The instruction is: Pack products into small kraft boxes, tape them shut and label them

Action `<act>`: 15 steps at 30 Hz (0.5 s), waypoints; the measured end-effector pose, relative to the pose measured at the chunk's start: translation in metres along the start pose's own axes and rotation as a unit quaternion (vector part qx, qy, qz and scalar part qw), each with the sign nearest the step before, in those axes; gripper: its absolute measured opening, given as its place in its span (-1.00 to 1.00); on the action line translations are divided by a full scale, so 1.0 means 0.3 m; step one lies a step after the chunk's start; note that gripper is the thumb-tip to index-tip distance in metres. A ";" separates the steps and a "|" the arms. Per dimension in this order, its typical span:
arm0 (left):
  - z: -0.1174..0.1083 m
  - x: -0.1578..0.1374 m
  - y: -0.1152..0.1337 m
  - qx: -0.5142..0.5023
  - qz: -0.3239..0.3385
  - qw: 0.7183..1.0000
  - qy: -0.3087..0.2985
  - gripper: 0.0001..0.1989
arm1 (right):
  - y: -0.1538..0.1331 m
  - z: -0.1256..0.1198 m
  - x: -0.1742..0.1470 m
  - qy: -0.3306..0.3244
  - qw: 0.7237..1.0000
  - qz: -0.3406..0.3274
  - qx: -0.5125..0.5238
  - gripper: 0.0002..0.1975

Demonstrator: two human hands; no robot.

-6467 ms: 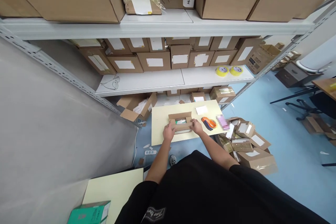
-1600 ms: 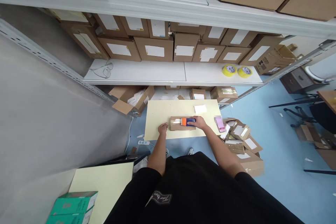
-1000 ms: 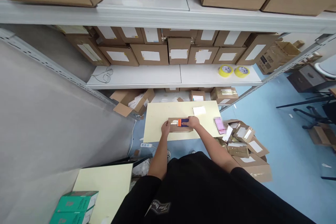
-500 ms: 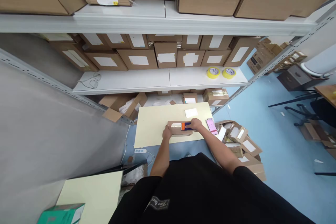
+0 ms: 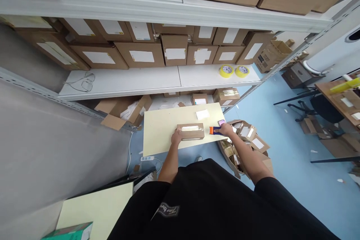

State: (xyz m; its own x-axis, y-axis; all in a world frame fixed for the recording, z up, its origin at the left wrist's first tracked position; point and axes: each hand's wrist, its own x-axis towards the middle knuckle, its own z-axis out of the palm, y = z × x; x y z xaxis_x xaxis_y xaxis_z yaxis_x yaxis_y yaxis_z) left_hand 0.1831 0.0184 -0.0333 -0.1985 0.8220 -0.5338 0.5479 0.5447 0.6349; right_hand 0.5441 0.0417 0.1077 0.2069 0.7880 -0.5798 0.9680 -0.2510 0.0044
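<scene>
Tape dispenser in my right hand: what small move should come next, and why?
I'd probably set the tape dispenser down on the table: the box looks closed, a pale strip runs along its top, and the dispenser is held clear of it.

Packing room or stockroom — metal shelving (image 5: 157, 9) stacked with labelled cartons (image 5: 174, 50); yellow tape rolls (image 5: 224, 75) on one shelf (image 5: 135, 81); tape dispenser (image 5: 215, 130) at a pale worktable (image 5: 157, 129); heap of parcels (image 5: 251, 133) beside it; desk (image 5: 329, 92) and wheeled chair (image 5: 326, 108) beyond — blue floor (image 5: 284, 133).

Matt cardboard box (image 5: 194, 135) with glossy tape (image 5: 190, 128), smooth tabletop (image 5: 157, 127), smooth metal shelf beam (image 5: 140, 12), matt cloth shirt (image 5: 213, 202)
</scene>
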 end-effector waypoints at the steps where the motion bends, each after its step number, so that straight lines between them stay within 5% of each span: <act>1: -0.019 0.009 -0.020 -0.017 0.010 1.000 -0.001 -0.46 | -0.032 0.001 -0.008 0.002 1.000 -0.003 0.006 -0.33; 6: -0.175 0.077 -0.131 -0.075 -0.032 0.996 -0.031 -0.43 | -0.283 -0.009 -0.066 0.009 0.996 -0.083 0.037 -0.33; 10: -0.326 0.113 -0.162 -0.075 -0.045 0.996 0.019 -0.47 | -0.560 -0.016 -0.132 0.024 0.991 -0.132 0.029 -0.33; 13: -0.384 0.094 -0.145 -0.095 -0.004 0.994 0.055 -0.48 | -0.753 -0.013 -0.188 0.030 0.990 -0.134 0.024 -0.31; 15: -0.386 0.065 -0.132 -0.143 0.070 0.987 0.013 -0.42 | -0.856 -0.008 -0.223 0.038 0.989 -0.144 0.018 -0.31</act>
State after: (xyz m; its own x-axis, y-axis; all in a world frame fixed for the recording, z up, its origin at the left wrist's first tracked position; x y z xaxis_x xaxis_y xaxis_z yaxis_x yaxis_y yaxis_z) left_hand 0.0633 0.0321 -0.0041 -0.1595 0.8946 -0.4174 0.3208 0.4468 0.8351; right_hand 0.2821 0.0548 0.1473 -0.0645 0.8694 -0.4899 0.9831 -0.0290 -0.1809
